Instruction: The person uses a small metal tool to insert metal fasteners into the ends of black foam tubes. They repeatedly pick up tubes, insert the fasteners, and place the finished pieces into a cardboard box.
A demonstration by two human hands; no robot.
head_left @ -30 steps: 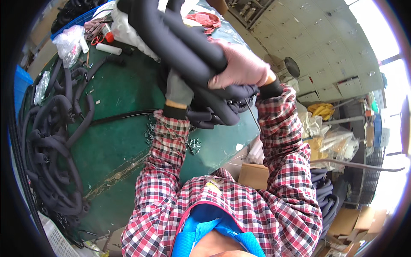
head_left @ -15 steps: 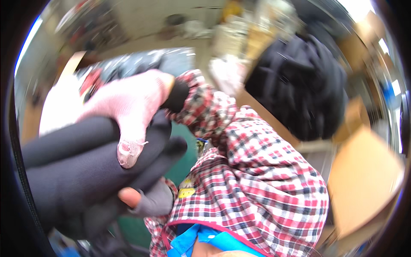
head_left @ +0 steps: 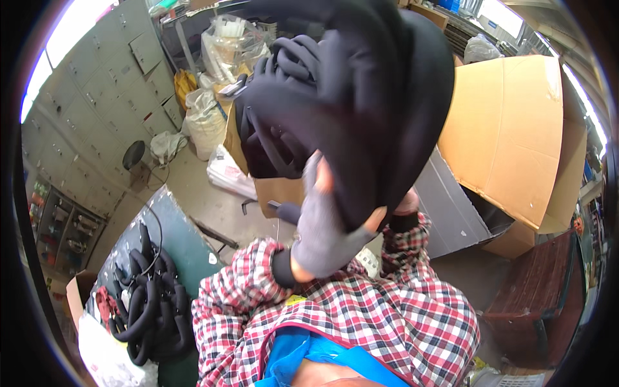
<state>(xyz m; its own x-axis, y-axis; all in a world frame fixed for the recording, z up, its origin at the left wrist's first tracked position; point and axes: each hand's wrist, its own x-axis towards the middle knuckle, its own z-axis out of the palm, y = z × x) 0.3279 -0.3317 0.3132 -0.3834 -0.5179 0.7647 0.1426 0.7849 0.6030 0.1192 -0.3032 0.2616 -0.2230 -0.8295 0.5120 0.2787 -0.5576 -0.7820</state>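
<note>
A large bundle of thick, soft-looking black tubes [head_left: 387,97] is raised in front of me, its upper part smeared by motion. My left hand [head_left: 325,235], in a grey glove with bare fingertips, grips the bundle's lower near side. At the lower right edge of the bundle is my right hand [head_left: 406,203], holding it there; most of that hand is hidden behind the tubes. Beyond the bundle, more black tubes [head_left: 277,138] fill an open cardboard box [head_left: 280,191].
More black tubes [head_left: 151,303] lie heaped on a green table [head_left: 171,219] at left. Large open cartons [head_left: 503,135] stand to the right, above a dark red wooden box [head_left: 532,297]. Grey lockers [head_left: 97,97] line the far left wall; white sacks [head_left: 205,122] stand near them.
I have turned from the table at the left toward the boxes. The black tubes have moved right and up in both hands, over the filled carton.
</note>
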